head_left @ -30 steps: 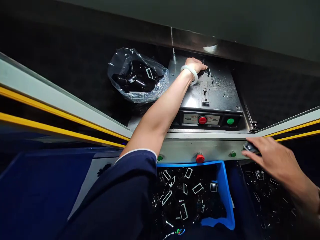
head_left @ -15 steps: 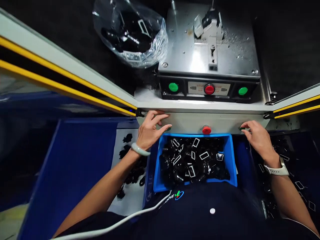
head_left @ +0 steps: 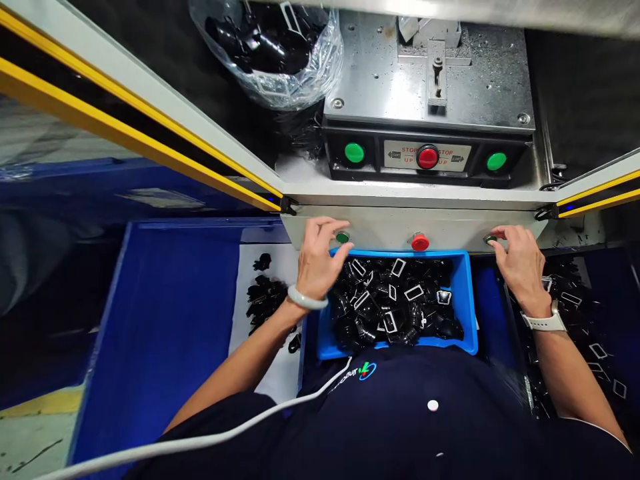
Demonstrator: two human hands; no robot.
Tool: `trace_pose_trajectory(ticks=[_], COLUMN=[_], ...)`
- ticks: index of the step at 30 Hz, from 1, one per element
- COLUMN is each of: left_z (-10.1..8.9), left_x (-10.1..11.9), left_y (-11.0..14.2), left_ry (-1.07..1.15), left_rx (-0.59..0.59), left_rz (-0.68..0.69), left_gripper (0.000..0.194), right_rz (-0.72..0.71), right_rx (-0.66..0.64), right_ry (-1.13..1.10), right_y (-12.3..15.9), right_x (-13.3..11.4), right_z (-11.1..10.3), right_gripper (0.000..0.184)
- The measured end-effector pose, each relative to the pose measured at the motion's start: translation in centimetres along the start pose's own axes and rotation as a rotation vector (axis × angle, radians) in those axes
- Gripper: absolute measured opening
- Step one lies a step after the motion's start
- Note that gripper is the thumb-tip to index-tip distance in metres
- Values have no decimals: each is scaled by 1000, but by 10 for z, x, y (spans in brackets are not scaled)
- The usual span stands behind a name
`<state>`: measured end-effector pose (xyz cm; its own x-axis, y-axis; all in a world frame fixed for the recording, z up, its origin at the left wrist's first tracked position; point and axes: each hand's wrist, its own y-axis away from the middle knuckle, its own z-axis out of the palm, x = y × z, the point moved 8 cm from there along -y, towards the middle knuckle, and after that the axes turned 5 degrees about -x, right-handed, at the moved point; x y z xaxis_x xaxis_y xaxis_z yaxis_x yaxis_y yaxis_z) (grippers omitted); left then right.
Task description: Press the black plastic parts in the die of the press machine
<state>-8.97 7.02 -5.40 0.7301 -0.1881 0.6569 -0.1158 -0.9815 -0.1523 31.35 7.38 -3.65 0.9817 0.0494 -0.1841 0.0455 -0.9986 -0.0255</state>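
Observation:
My left hand (head_left: 319,259) rests against the machine's front panel (head_left: 380,230), fingers spread, fingertips at the left green button (head_left: 343,237). My right hand (head_left: 519,259) lies flat with its fingertips on the right green button (head_left: 490,239). Neither hand holds anything. A red button (head_left: 420,242) sits between them. Just below, a blue bin (head_left: 466,301) holds several black parts with white rectangular frames. Farther back, the metal fixture (head_left: 437,57) stands on the steel plate.
An upper control panel (head_left: 380,155) carries two green buttons and a red stop button. A plastic bag of black parts (head_left: 280,47) lies at the back left. A large blue tray (head_left: 165,300) is at the left, with black parts on a white sheet (head_left: 263,293). More parts lie at the right (head_left: 575,300).
My left hand pulled back from the fixture to the front panel's left green button. My right hand settled on the right green button. The view tilted downward.

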Motion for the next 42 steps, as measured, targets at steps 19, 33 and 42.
trace_pose_trajectory(ticks=[19,33,42], left_z=[124,81,79], left_x=[117,37,45], left_y=[26,24,22], left_ry=[30,1169,1167], left_rx=[-841,-312,-281], left_rz=[686,-587,-508], left_gripper=[19,31,36], right_rz=[-235,-234,-180], right_rx=[-631,-629,-556], right_ry=[328,299,90], right_y=[103,102,76], right_x=[-99,-95,-88], right_z=[140,144,85], right_gripper=[35,35,17])
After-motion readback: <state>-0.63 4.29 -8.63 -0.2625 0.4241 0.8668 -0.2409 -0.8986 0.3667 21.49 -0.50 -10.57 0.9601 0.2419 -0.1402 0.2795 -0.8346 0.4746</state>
